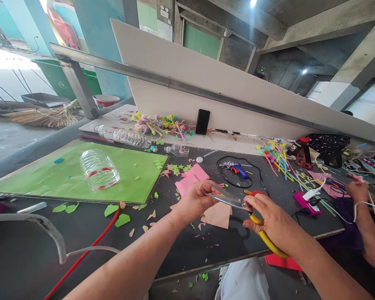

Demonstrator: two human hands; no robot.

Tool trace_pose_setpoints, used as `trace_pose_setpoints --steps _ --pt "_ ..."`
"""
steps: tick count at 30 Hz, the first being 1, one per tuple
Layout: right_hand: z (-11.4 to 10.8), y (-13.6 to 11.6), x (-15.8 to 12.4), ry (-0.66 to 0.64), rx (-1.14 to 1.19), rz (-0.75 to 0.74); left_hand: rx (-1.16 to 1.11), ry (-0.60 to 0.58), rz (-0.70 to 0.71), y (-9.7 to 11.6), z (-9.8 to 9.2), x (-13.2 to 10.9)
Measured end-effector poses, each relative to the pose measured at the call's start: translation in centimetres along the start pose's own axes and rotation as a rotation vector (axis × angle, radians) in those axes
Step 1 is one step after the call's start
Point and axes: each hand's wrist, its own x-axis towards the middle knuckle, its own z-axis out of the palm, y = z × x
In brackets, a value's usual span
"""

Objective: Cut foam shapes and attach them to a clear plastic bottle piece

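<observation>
My right hand (271, 216) is wrapped round the yellow handles of a pair of scissors (233, 201), whose blades point left. At the blade tips, my left hand (193, 202) is closed in a pinch; what it holds, if anything, is hidden by the fingers. Pink paper (192, 177) lies on the dark table just behind my left hand. Below the blades rests a peach-coloured paper sheet (218, 218). Green star-shaped cut-outs (176, 168) and small peach and green scraps are scattered around both hands.
A cut clear plastic bottle (99, 170) sits on a green sheet (137, 166) at left. Behind my hands lies a blue glue gun (241, 171) with its black cord. A phone (203, 121) leans against the white panel. At right is another person's hand (358, 191) near a magenta power strip (306, 204).
</observation>
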Motion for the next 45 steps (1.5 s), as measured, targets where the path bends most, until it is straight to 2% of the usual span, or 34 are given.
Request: trace_pose_setpoints --steps 7,16,30,45 --pt "0.5 -0.2 0.8 0.057 -0.038 -0.037 -0.074 0.073 -0.044 -0.2 0.4 -0.1" --pt "0.7 0.0 1.0 0.122 -0.106 -0.077 -0.108 0.096 -0.082 -0.9 0.4 -0.1" --pt "1.0 0.1 1.0 0.140 -0.182 -0.074 -0.127 0.069 -0.052 -1.7 0.0 0.0" --pt "1.8 0.4 1.4 0.196 -0.201 -0.074 -0.197 0.071 -0.084 -0.7 0.5 0.0"
